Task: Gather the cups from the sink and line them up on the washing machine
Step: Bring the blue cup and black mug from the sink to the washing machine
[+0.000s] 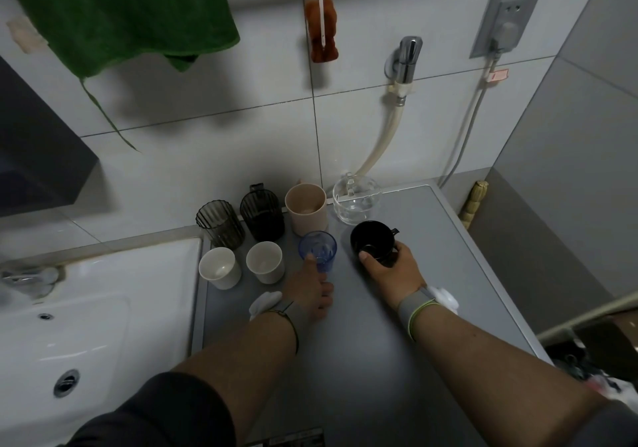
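Observation:
Several cups stand on the grey washing machine top [397, 326]. At the back are a ribbed smoky cup [219, 223], a dark smoky cup [262, 216], a beige cup [306, 212] and a clear glass mug [356, 203]. In front stand two white cups [220, 267] [265, 261]. My left hand [310, 291] grips a blue transparent cup [318, 250] that rests on the top. My right hand [393, 269] holds a black mug [373, 239], also on the top.
A white sink [96, 308] lies to the left with its tap [27, 277]. A green towel [117, 15] hangs above. On the tiled wall are a water valve [407, 58] with hose and a socket [505, 22].

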A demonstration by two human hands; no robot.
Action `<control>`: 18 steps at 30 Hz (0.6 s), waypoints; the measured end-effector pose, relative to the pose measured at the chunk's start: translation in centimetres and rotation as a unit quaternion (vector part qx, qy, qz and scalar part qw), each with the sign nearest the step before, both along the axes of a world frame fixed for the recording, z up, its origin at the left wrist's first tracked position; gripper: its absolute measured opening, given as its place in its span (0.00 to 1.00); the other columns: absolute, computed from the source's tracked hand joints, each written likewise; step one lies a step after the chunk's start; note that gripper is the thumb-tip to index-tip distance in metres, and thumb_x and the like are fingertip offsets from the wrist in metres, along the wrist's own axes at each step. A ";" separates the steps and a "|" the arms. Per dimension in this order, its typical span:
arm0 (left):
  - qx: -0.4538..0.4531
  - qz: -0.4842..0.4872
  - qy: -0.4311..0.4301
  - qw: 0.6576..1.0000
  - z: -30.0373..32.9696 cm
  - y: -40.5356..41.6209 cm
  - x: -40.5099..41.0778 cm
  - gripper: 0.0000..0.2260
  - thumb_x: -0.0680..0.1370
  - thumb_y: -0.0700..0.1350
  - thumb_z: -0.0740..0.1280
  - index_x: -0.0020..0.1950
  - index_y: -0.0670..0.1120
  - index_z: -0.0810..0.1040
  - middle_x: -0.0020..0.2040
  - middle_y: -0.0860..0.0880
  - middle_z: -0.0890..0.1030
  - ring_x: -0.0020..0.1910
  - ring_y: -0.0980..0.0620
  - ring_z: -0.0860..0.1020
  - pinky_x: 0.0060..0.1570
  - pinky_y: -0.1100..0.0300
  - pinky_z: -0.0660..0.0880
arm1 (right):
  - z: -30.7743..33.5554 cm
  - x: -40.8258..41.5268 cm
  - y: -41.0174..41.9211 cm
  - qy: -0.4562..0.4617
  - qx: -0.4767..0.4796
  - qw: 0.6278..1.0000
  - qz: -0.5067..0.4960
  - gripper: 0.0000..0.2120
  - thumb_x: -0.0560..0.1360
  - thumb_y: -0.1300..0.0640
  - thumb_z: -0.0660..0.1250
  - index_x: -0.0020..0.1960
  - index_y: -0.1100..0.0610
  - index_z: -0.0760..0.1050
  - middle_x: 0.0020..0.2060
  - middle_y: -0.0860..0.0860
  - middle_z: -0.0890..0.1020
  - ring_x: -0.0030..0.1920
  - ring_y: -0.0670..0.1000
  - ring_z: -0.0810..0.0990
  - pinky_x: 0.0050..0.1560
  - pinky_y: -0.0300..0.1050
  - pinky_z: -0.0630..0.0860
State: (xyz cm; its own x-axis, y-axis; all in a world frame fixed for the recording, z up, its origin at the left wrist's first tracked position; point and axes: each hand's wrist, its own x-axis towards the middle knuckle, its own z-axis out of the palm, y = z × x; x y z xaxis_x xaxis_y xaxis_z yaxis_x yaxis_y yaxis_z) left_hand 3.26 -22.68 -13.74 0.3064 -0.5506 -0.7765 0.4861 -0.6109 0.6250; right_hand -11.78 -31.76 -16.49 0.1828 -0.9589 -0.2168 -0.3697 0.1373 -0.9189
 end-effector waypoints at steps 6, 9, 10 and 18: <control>0.002 0.009 -0.010 1.000 -0.2 -0.1 0.0 0.24 0.79 0.68 0.47 0.37 0.51 0.63 0.29 0.50 0.61 0.24 0.54 0.54 0.31 0.65 0.50 | -0.1 -0.1 -0.1 0.006 0.012 1.000 0.007 0.39 0.67 0.41 0.78 0.72 0.53 0.68 0.55 0.48 0.80 0.52 0.47 0.79 0.54 0.39 0.70; 0.004 0.013 -0.007 1.000 -0.2 -0.2 0.0 0.24 0.79 0.69 0.48 0.39 0.50 0.63 0.30 0.50 0.62 0.24 0.54 0.55 0.30 0.66 0.51 | 0.0 -0.1 -0.1 0.007 0.009 1.000 0.003 0.40 0.67 0.42 0.78 0.72 0.54 0.67 0.54 0.48 0.79 0.54 0.49 0.79 0.55 0.40 0.70; 0.007 0.013 -0.009 1.000 -0.2 -0.2 0.1 0.24 0.79 0.69 0.48 0.40 0.50 0.65 0.31 0.50 0.63 0.24 0.54 0.55 0.31 0.65 0.52 | 0.0 0.0 -0.1 0.007 0.009 1.000 0.001 0.40 0.67 0.42 0.78 0.72 0.55 0.67 0.54 0.48 0.79 0.55 0.49 0.80 0.55 0.40 0.71; 0.007 -0.010 -0.011 1.000 -0.2 -0.1 0.2 0.25 0.78 0.71 0.49 0.33 0.52 0.60 0.29 0.51 0.59 0.23 0.54 0.53 0.28 0.66 0.49 | 0.3 0.2 0.3 0.022 0.021 0.999 -0.023 0.39 0.66 0.41 0.78 0.69 0.55 0.68 0.52 0.48 0.79 0.48 0.48 0.79 0.52 0.40 0.71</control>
